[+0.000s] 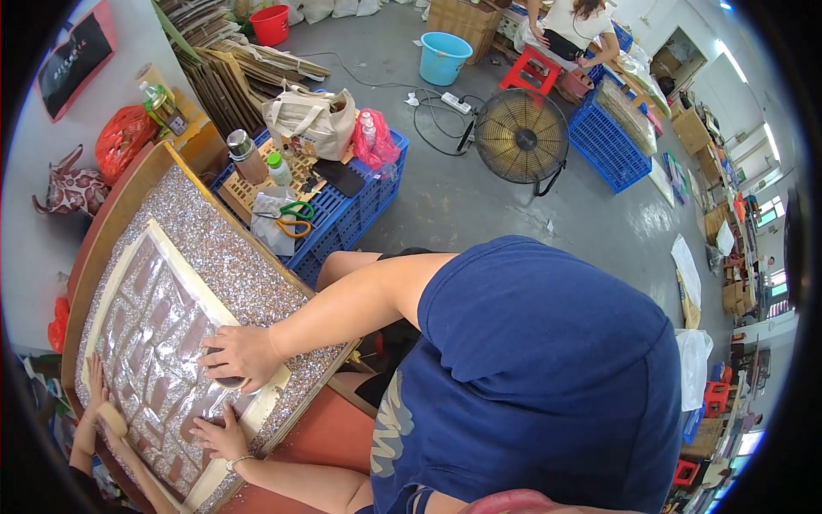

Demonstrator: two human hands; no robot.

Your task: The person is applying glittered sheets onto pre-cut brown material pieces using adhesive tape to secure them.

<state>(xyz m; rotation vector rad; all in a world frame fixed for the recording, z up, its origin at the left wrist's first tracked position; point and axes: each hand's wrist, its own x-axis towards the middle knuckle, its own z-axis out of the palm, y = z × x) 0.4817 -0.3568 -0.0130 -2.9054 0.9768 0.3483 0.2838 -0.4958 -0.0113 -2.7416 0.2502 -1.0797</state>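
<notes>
The clear blister sheet (158, 343) (many moulded pockets, in a pale frame) lies on the glittery worktop (231, 248). The upper hand (242, 355) presses a dark round object (229, 380) onto its near edge, fingers curled over it; the lower hand (221, 434) rests flat, fingers spread, holding nothing. Which hand is left or right cannot be told. Farther off stands a blue crate (355, 210).

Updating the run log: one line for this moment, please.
left hand flat on foil sheet | right hand at round wooden tool, grip unclear | co-worker's hands pressing same sheet | glitter board beneath
</notes>
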